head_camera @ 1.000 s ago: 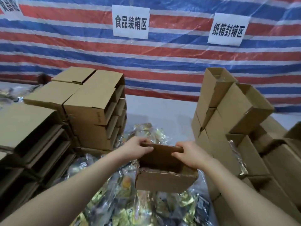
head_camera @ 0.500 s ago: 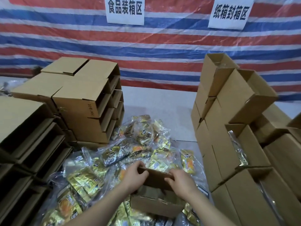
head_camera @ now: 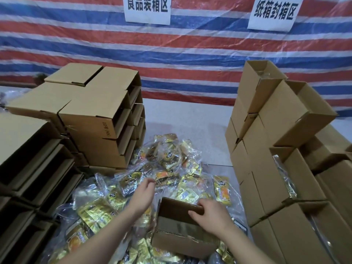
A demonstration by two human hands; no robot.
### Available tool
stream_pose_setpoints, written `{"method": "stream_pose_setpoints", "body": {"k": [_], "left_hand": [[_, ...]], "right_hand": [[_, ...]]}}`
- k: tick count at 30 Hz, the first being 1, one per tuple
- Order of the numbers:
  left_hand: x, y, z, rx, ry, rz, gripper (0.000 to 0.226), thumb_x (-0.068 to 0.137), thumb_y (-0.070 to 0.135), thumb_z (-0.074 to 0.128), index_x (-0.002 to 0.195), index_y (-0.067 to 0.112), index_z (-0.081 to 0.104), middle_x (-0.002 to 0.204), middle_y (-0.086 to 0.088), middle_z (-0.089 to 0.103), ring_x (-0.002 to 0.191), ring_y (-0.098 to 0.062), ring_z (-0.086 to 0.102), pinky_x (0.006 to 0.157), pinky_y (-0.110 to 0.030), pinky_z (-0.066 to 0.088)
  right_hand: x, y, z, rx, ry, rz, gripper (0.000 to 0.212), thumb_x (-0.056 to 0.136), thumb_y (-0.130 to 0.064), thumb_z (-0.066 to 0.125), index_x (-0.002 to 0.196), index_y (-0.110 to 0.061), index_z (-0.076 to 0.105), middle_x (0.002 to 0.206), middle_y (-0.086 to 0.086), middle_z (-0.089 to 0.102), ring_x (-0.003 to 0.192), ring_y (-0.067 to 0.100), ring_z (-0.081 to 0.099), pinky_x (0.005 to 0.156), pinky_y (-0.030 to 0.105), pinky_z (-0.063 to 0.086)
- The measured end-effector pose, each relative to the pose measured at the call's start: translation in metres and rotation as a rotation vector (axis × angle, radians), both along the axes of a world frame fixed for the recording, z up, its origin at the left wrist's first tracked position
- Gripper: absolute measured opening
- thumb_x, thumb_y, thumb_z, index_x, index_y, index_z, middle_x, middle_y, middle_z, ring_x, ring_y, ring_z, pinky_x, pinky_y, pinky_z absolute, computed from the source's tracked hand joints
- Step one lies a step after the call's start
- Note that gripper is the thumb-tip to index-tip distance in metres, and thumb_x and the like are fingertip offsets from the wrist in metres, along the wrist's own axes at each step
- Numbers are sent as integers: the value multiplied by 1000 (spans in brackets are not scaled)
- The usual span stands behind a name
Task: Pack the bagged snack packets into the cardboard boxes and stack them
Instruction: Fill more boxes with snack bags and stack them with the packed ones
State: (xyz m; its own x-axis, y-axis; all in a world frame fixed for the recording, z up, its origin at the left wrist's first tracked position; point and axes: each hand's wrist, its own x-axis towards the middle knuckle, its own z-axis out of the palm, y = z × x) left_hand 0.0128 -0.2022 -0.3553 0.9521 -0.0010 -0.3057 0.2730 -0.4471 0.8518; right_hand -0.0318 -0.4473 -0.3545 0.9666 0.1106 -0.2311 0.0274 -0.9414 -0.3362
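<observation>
Cardboard box gripped at its far rim by right hand; left hand hovers, fingers loose, over snack packets

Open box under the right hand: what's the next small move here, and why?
Probably close the left hand on the nearest bagged snack packets and bring them to the open cardboard box. The right hand grips the box's far wall, steadying it with its opening up, and the box looks empty. The left hand hovers, fingers relaxed, holding nothing, right above the pile.
</observation>
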Motion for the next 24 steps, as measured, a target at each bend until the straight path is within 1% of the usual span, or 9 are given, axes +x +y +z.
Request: {"method": "stream_pose_setpoints", "body": {"k": [1, 4, 8, 11, 14, 16, 20, 22, 24], "left_hand": [[9, 8, -2, 87, -18, 7, 24, 104, 24, 42, 125, 19, 51, 125, 0, 59, 105, -7, 56, 87, -26, 46], [38, 29, -14, 366, -12, -45, 45, 99, 24, 53, 142, 12, 46, 136, -5, 55, 118, -20, 57, 97, -35, 49], [73, 52, -34, 754, 45, -287, 74, 89, 32, 66, 151, 13, 31, 150, -12, 43, 133, -28, 46, 108, -40, 43], [92, 62, -52, 814, 99, -379, 98, 83, 40, 75, 156, 10, 18, 156, -14, 33, 139, -31, 39, 112, -39, 38], [109, 62, -72, 803, 141, -372, 93, 83, 39, 76, 154, 9, 24, 143, -11, 50, 123, -26, 54, 96, -34, 47], [120, 62, -81, 804, 155, -386, 90, 82, 43, 76, 151, 10, 29, 134, -10, 57, 115, -25, 58, 88, -32, 49], [129, 65, -86, 910, 179, -393, 94, 70, 56, 80, 142, 14, 40, 131, -7, 57, 118, -26, 56, 95, -34, 50], [130, 64, -87, 974, 212, -393, 93, 68, 62, 77, 142, 17, 41, 133, -7, 55, 121, -27, 51, 96, -36, 47], [129, 61, -89, 1025, 206, -410, 82, 70, 63, 70, 136, 19, 48, 132, -7, 52, 120, -27, 48, 95, -36, 44]], "right_hand": [[1, 1, 1, -18, -12, 13, 45, 83, -72, 50, 86, -29, 61, 81, -12, 59, 75, 4, 54, 65, 24, 46], [5, 6, 7, -23, -27, 27, 63, 78, -82, 39, 98, -28, 65, 92, -11, 63, 86, 9, 57, 78, 30, 51], [15, 15, 15, 50, -73, -16, 81, 74, -85, 30, 114, -25, 67, 111, -9, 68, 102, 12, 61, 84, 29, 49], [21, 20, 20, 94, -91, -49, 81, 77, -84, 25, 113, -25, 68, 114, -9, 67, 105, 13, 61, 88, 30, 48], [23, 19, 22, 138, -83, -73, 79, 79, -82, 23, 110, -25, 67, 111, -10, 66, 103, 10, 59, 88, 30, 48], [25, 16, 21, 161, -88, -89, 76, 80, -81, 23, 108, -25, 67, 108, -11, 65, 100, 9, 58, 88, 30, 47], [24, 13, 21, 189, -90, -122, 69, 82, -76, 25, 101, -24, 67, 103, -11, 65, 99, 7, 57, 89, 30, 46], [25, 14, 21, 195, -77, -130, 69, 82, -75, 25, 101, -24, 68, 100, -11, 65, 98, 8, 57, 89, 32, 47], [27, 15, 22, 209, -67, -138, 68, 83, -75, 25, 100, -24, 67, 97, -13, 64, 95, 7, 57, 87, 32, 48]]}}
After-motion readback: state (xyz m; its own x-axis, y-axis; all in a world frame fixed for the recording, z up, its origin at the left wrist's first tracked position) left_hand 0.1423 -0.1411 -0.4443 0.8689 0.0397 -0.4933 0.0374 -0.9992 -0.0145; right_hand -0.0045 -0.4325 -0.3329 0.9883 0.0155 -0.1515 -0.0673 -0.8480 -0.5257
